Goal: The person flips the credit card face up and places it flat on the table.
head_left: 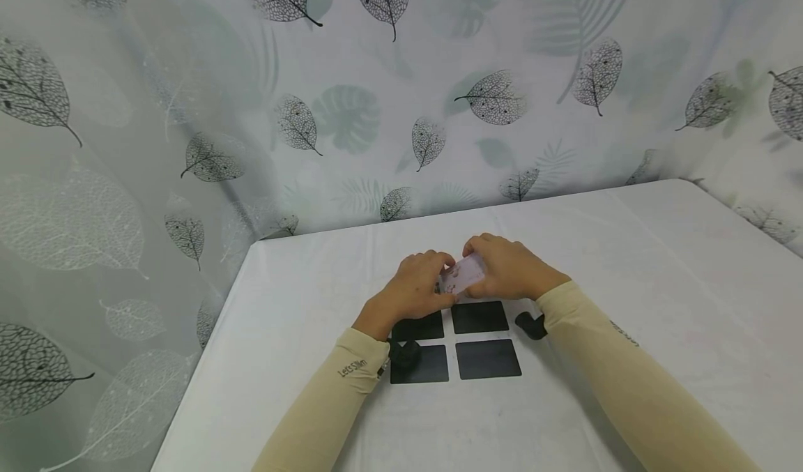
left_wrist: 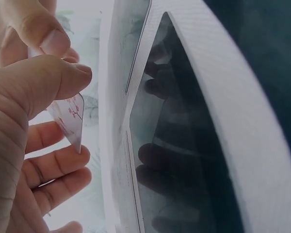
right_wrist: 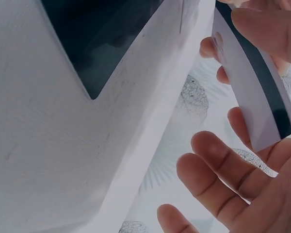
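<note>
A pale card [head_left: 464,275] with a red floral print is held up between both hands, above the white table. My left hand [head_left: 417,284] pinches its left end, with the thumb lying over the card [left_wrist: 73,114] in the left wrist view. My right hand [head_left: 508,266] grips its other end. Seen from the right wrist, the card [right_wrist: 257,87] looks bowed and carries a dark stripe along its length; several right-hand fingers are spread below it. Just under the hands lie several dark rectangular cards [head_left: 479,317], laid flat in rows, one partly covered by the left hand.
The white table [head_left: 627,284] stretches out on both sides, with its far edge against a leaf-patterned curtain [head_left: 351,144]. A black device [head_left: 532,325] sits at the right wrist, and another black device [head_left: 404,355] at the left wrist overlaps a dark card.
</note>
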{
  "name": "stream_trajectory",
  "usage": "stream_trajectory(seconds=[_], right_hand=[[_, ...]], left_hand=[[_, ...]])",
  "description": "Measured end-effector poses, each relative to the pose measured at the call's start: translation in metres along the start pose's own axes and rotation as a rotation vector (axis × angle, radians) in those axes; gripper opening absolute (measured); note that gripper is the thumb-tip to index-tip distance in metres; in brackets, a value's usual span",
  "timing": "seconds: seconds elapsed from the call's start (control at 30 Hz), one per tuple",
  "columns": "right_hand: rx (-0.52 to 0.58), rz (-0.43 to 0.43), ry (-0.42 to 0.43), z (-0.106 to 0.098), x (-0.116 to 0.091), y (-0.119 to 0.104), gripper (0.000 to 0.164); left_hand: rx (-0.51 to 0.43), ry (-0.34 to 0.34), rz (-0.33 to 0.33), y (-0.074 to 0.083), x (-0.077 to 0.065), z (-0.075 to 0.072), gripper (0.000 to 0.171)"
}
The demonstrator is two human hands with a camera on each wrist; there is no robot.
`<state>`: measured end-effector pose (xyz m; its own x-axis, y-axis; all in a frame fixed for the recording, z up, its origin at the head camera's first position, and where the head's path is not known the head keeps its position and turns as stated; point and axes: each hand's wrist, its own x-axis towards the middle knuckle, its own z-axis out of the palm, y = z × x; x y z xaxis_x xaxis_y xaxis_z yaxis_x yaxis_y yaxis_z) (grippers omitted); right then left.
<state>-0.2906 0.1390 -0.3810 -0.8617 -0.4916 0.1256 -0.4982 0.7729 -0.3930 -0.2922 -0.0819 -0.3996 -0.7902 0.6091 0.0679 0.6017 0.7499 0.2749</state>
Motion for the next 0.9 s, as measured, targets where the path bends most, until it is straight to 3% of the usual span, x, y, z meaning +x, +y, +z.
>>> stream_trajectory(seconds=[0.4,0.9], right_hand=[[-0.159,-0.042,0.053,0.0019,-0.0009,0.0006,0.055],[-0.237,0.012,-0.007,0.0022,-0.0028,-0.0011,0.052]], left_hand=[[0.07,-0.004,-0.029,0.0031,0.0004,-0.0004,0.057],[0.104,-0.015,-0.033,0.0071,-0.0001,0.0001,0.057]])
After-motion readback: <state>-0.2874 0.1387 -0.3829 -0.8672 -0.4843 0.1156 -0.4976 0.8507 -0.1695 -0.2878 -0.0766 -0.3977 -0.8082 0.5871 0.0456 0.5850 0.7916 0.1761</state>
